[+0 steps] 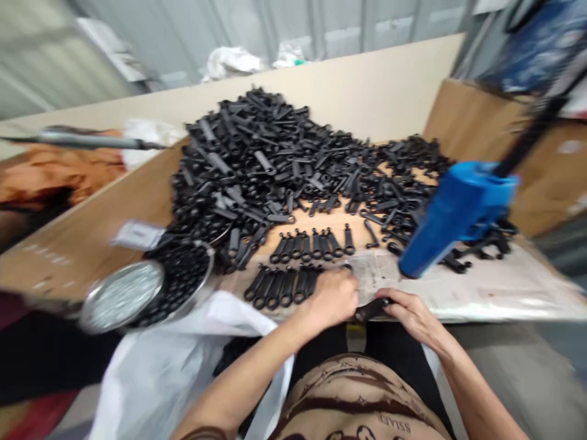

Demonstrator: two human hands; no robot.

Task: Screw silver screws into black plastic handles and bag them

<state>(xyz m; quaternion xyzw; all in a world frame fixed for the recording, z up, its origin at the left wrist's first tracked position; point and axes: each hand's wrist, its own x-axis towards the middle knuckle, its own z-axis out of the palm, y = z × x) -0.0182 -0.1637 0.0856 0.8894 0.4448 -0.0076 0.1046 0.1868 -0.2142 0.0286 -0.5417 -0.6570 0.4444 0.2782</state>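
Note:
My right hand [410, 311] pinches the end of a black part [372, 309] near the table's front edge. Just left of it, my left hand [335, 294] is curled with its knuckles up, close to the part's other end; what its fingers hold is hidden. Two rows of similar black parts lie on the table, the back row [316, 244] whole in view, the front row [275, 287] partly covered by my left hand. A blue tool [447, 214] hangs tilted above the table, right of my hands.
A large heap of black parts [266, 153] covers the table's back. At left stand a metal bowl of small black pieces [177, 281] and a dish of clear pieces [123, 293]. A white bag [156, 373] hangs at the front edge. Cardboard [518, 153] stands at right.

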